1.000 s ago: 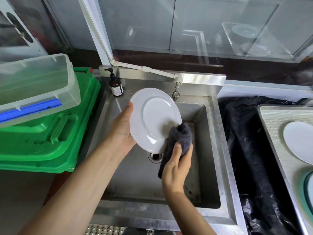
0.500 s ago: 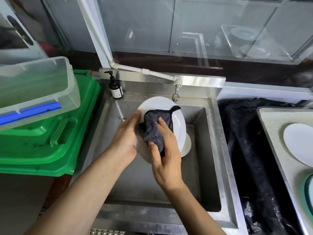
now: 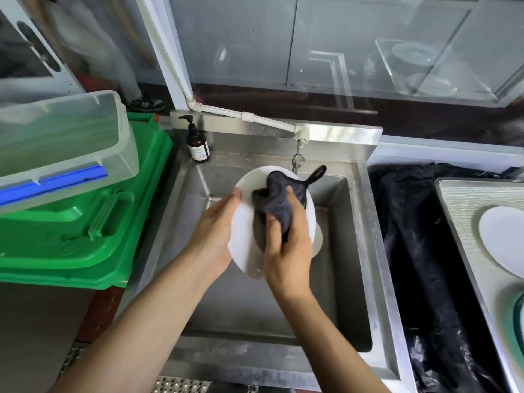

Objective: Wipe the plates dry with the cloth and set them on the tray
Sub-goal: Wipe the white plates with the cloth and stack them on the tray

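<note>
Plate (image 3: 241,222), gripped at its rim by the left hand (image 3: 218,231) mid-frame over the sink (image 3: 365,251), could slip as the right hand (image 3: 286,248) presses the clutched cloth (image 3: 279,202) too hard.

The right hand (image 3: 286,245) and the dark cloth (image 3: 276,202) cover the middle of the white plate (image 3: 241,222), so its centre cannot be seen. The left hand (image 3: 215,231) hides the plate's left rim behind its palm; its fingers beneath are out of sight. A second plate (image 3: 318,239) shows only as a sliver behind the first. On the right, the tray (image 3: 465,199) is cut by the picture's edge, as are the white plate on it (image 3: 504,239) and a green-rimmed dish (image 3: 519,316). The soap bottle's label (image 3: 200,151) is too small to read.
</note>
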Demonstrator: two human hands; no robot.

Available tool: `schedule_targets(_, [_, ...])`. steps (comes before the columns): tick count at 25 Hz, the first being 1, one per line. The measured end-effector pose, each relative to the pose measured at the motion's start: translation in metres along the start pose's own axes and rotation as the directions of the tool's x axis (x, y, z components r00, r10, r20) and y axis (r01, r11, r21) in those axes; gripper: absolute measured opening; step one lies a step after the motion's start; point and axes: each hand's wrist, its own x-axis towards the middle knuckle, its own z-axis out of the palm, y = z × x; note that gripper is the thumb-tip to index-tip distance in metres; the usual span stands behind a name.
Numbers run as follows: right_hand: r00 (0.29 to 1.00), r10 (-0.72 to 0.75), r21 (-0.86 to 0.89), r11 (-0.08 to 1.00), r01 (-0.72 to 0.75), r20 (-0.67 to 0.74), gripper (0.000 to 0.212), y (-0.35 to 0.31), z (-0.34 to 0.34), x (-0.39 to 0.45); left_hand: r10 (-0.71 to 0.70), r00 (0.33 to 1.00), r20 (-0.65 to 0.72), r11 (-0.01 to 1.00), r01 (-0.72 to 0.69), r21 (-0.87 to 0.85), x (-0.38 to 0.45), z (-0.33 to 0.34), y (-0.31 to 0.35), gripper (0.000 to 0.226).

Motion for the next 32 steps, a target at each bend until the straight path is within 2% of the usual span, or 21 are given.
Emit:
schedule_targets(2, [0.979, 0.168, 0.064, 0.985, -0.161, -0.119, 0.038, 0.003, -0.008, 0.019, 0.002, 1.0, 0.025, 0.999, -0.003, 0.038, -0.002, -0.002, -0.004, 0.029])
schedule_targets(3, [0.974, 0.186, 0.08, 0.981, -0.177, -0.128, 0.035, 0.002, -0.008, 0.022, -0.004, 1.0, 0.025, 0.999, 0.002, 0.05, -0.004, -0.001, -0.005, 0.032])
schedule_targets(4, [0.983, 0.148, 0.067, 0.988, -0.141, -0.11, 0.034, 0.0, -0.007, 0.022, -0.003, 1.0, 0.014, 0.998, 0.003, 0.057, -0.004, 0.0, -0.005, 0.032])
schedule_targets(6, [1.0, -0.03, -0.005, 1.0, 0.03, -0.007, 0.04, -0.008, -0.003, 0.015, 0.019, 1.0, -0.006, 0.998, -0.019, 0.06, -0.005, 0.002, -0.007, 0.024])
schedule_targets(8, [0.982, -0.156, -0.052, 0.985, 0.162, 0.104, 0.042, -0.013, -0.001, 0.02, 0.024, 1.0, 0.003, 0.999, -0.024, 0.036, -0.007, 0.003, -0.004, 0.019])
schedule_targets(13, [0.983, -0.125, 0.014, 0.992, 0.124, 0.135, 0.042, -0.019, -0.002, 0.006, -0.006, 1.0, 0.002, 1.0, 0.006, 0.001, -0.004, 0.008, 0.01, 0.02])
schedule_targets(17, [0.939, -0.254, -0.025, 0.963, 0.267, 0.232, 0.043, 0.004, -0.012, -0.051, -0.032, 0.998, -0.05, 0.999, 0.03, -0.037, 0.0, -0.001, 0.021, 0.027])
schedule_targets(20, [0.965, -0.184, 0.013, 0.983, 0.185, 0.188, 0.046, 0.0, -0.011, -0.056, -0.04, 0.998, -0.038, 0.997, 0.037, -0.065, -0.003, -0.003, 0.021, 0.031])
schedule_targets(23, [0.992, -0.085, 0.064, 0.995, 0.079, 0.097, 0.046, -0.021, 0.001, -0.014, -0.082, 0.995, 0.062, 0.994, 0.086, -0.068, -0.014, 0.004, 0.01, 0.036])
schedule_targets(25, [0.995, -0.081, 0.016, 0.997, 0.08, 0.066, 0.045, -0.031, 0.004, 0.014, -0.085, 0.989, 0.118, 0.993, 0.094, -0.074, -0.021, 0.006, 0.004, 0.033])
schedule_targets(27, [0.987, -0.127, -0.01, 0.992, 0.128, 0.096, 0.042, -0.031, 0.001, 0.012, -0.073, 0.989, 0.125, 0.995, 0.081, -0.061, -0.022, 0.007, 0.009, 0.036])
schedule_targets(30, [0.963, -0.193, 0.004, 0.981, 0.196, 0.186, 0.046, -0.016, -0.014, -0.033, -0.091, 0.995, 0.044, 0.991, 0.095, -0.097, -0.021, 0.005, 0.016, 0.047])
schedule_targets(32, [0.96, -0.192, 0.008, 0.981, 0.194, 0.204, 0.046, -0.005, -0.022, -0.062, -0.073, 0.997, -0.028, 0.994, 0.071, -0.08, -0.018, -0.001, 0.017, 0.045])
